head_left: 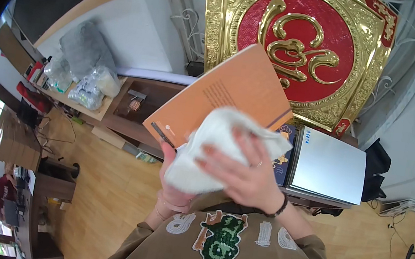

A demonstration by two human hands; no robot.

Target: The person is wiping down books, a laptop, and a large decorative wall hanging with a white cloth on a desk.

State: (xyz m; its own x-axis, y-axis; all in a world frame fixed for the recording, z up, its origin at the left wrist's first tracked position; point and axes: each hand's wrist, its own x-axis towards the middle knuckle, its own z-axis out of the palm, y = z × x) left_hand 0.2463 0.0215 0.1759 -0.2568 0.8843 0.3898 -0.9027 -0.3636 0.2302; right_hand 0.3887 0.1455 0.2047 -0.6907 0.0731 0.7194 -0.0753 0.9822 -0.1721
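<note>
just one view — a head-worn fisheye looking steeply down the person's chest, hands close under the lens, wooden floor (103, 194) far below, edges bending hard toward the rim.

Cloth (210, 146) lies on book (222, 100), plaque (304, 42) behind.
</note>
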